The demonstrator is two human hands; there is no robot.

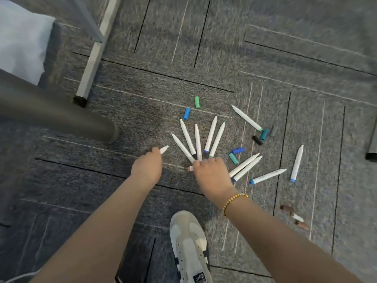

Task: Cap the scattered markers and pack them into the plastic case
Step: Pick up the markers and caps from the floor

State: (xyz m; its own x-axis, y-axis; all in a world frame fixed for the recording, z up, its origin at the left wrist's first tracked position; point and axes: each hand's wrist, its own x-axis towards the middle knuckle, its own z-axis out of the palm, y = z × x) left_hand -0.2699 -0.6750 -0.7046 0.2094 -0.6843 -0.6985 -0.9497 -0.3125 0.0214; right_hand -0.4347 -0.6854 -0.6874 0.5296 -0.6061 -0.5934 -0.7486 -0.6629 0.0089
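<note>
loose caps, mismatched colours, no case in sight

the left hand (pixel 147 167) is closed around one white marker (pixel 164 149), whose end pokes out past the knuckles. the right hand (pixel 211 172) is curled, knuckles up, over the near ends of a fan of markers (pixel 196 142) that spreads away from it; whether its fingers pinch any of them i cannot tell. a brown-ended piece (pixel 190 168) shows between the two hands.

the likeliest slip is a wrong match: the barrels are all white, coloured only at one end, so a cap could go on the wrong pen. the caps are small and round. a blue cap (pixel 186 113) and a green cap (pixel 197 102) lie beyond the fan, a blue and teal pair (pixel 235 154) sits just right of the right hand, and a black and teal pair (pixel 261 137) lies farther right. a sweep of the wrist could roll them off. more markers (pixel 267 176) lie to the right of the right hand, and brown pieces (pixel 293 216), blurred, sit near the right forearm, easy to miss. open tips could mark the carpet. the plastic case is not in view, so packing means a search first.

the surface is grey carpet tile (pixel 204 48) with dark and pale lines. a table leg (pixel 95 52) stands well beyond the left hand, and the person's white shoe (pixel 188 242) is planted between the forearms.
</note>
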